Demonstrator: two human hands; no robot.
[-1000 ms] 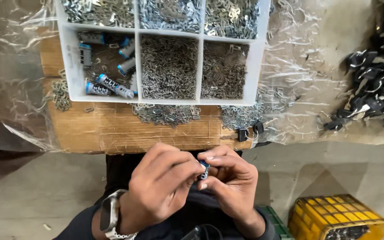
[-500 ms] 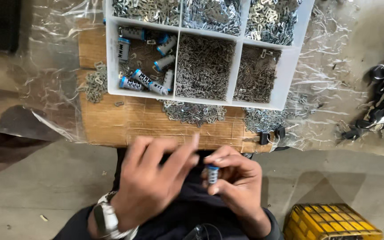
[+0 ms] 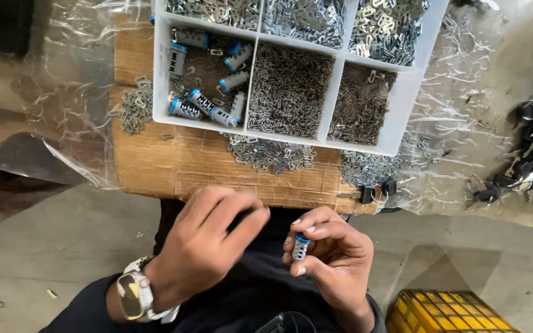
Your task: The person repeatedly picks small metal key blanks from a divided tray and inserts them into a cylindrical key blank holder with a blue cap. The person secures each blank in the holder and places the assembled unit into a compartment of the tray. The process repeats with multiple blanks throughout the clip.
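Head view. Right hand (image 3: 334,262): fingers pinching small metal cylinder with blue cap (image 3: 301,246), upright, near centre, over lap. Left hand (image 3: 208,246): fingers curled, tips together, just beside cylinder, holding nothing visible. Far: white compartment tray (image 3: 402,111) on cardboard-covered worktop (image 3: 174,166); more blue-capped cylinders (image 3: 208,92) in tray's left compartment. Yellow crate (image 3: 451,314) near right.

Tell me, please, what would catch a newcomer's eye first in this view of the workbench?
Most striking is the white compartment tray at the top, heaped with tiny metal parts, its left cell holding blue-capped cylinders. Below it, loose metal clips spill onto the cardboard-covered bench. In the foreground, the right hand pinches one small blue-capped cylinder upright, while the left hand, wearing a wristwatch, hovers beside it.
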